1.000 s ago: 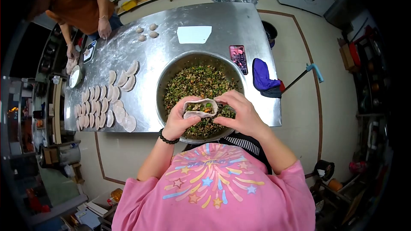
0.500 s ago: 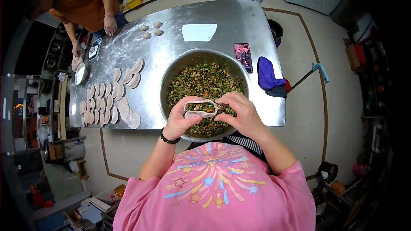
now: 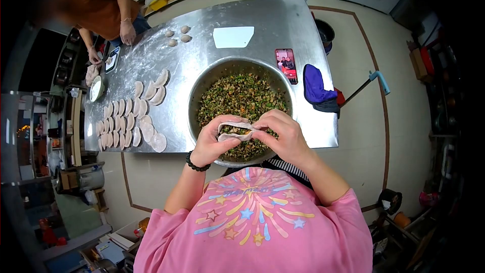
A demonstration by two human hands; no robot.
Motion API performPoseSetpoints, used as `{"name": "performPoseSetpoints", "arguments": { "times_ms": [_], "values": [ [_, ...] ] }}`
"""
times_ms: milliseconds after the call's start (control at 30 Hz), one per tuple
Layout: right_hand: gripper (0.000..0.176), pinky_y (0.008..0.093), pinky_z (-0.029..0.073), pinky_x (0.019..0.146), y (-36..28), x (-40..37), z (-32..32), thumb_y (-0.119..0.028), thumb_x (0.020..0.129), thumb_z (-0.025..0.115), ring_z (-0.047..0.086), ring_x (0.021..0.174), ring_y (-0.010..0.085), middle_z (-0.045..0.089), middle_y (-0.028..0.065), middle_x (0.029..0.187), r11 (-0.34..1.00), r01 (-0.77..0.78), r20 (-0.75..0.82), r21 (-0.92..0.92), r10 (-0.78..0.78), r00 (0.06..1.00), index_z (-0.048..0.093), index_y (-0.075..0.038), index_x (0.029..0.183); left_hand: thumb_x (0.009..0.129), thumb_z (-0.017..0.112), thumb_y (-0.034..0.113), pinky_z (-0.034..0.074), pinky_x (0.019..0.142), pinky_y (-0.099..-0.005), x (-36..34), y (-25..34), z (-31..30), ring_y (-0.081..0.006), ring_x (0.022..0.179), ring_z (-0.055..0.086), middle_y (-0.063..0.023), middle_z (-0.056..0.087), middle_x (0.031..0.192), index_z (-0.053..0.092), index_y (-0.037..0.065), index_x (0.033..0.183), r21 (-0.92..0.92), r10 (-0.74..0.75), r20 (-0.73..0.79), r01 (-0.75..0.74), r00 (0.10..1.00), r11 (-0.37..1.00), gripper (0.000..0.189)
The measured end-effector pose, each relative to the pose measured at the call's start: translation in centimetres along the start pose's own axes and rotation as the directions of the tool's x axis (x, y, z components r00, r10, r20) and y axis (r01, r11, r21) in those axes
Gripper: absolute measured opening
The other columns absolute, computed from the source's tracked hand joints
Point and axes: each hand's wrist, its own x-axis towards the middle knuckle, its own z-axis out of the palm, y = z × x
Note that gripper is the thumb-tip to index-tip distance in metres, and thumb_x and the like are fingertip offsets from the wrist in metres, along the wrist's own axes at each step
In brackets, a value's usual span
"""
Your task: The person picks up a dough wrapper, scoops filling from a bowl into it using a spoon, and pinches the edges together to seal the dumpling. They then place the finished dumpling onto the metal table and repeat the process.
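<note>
A filled dumpling is held over the bowl, its pale wrapper folded up around chopped filling and its top partly open. My left hand cups it from the left, thumb in front and fingers behind. At the wrapper's right end, my right hand pinches the dough edge between thumb and forefinger. Beneath both hands stands a large metal bowl of chopped green and brown filling. Rows of folded dumplings lie on the table to the left, beside a couple of flat round wrappers.
The steel table also bears a white scraper, a phone, several dough balls, a purple cloth item, a small bowl and a scale. Across the far-left corner, a co-worker in an orange top handles dough.
My right thumb and fingers have closed on the wrapper's right end, and its opening has narrowed. The co-worker's hands have shifted slightly.
</note>
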Motion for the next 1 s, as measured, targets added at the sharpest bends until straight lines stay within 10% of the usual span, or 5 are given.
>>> {"name": "performPoseSetpoints", "arguments": {
  "times_ms": [1000],
  "values": [
    [0.016,0.0341,0.044,0.063,-0.5,0.8,-0.1,-0.01,0.07,0.069,0.055,0.071,0.0241,0.054,0.0081,0.076,0.978,0.205,-0.007,-0.037,-0.206,0.979,0.06,-0.002,0.08,0.075,0.066,0.005,0.045,0.085,-0.0271,-0.1,2.4,1.6,-0.0143,0.099,0.057,-0.0092,0.059,0.109,0.05,0.001,0.117,0.414,-0.004,0.017,-0.003,1.0,0.91,0.045]
  ]
}}
